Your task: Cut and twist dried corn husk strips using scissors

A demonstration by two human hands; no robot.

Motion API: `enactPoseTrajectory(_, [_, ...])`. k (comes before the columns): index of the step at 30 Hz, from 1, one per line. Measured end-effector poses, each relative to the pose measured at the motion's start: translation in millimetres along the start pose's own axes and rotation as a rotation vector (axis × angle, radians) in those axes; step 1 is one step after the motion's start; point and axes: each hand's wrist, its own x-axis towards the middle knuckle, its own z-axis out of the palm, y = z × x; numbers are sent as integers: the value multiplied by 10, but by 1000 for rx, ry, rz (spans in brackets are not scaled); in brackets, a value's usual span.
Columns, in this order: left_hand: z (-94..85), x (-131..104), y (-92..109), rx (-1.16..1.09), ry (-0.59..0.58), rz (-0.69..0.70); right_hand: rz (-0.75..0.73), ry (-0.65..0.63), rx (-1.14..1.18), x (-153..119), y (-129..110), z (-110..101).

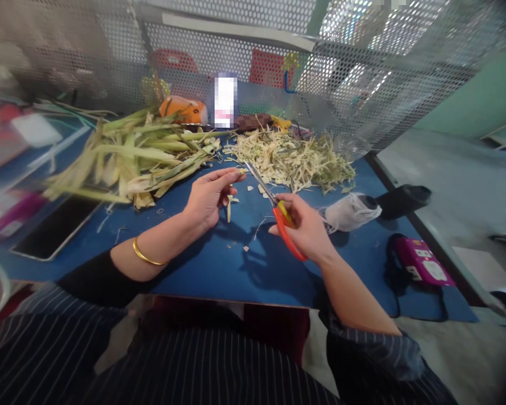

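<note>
My right hand grips a pair of scissors with orange and yellow handles. Their metal blades point up and to the left, towards the fingertips of my left hand. Those fingers pinch a pale green strip of dried husk, part of which hangs below the hand. Just beyond the blades lies a pile of small cut husk pieces. Long uncut husk leaves are heaped to the left of it. A few small scraps are scattered on the blue table around the hands.
Behind the piles rises a perforated metal screen, with a lit phone and an orange object before it. At right are a white thread spool, a black spool and a purple device. A dark tablet-like slab lies left.
</note>
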Motion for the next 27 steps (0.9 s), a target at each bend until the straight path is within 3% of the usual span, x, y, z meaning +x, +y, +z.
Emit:
enactPoseTrajectory(8, [26, -40, -10, -3, 1, -49, -64, 19, -214, -47, -47, 80])
enactPoseTrajectory(17, [23, -31, -29, -5, -10, -40, -67, 19, -143, -64, 24, 132])
enactPoseTrajectory(21, [15, -14, -25, 8, -15, -40, -24, 87, -117, -65, 21, 142])
enactPoseTrajectory(24, [7, -14, -12, 32, -9, -35, 34, 169, -187, 25, -6, 70])
enactPoseTrajectory(27, [8, -34, 3, 78, -18, -3, 78, 187, -407, 250, -35, -66])
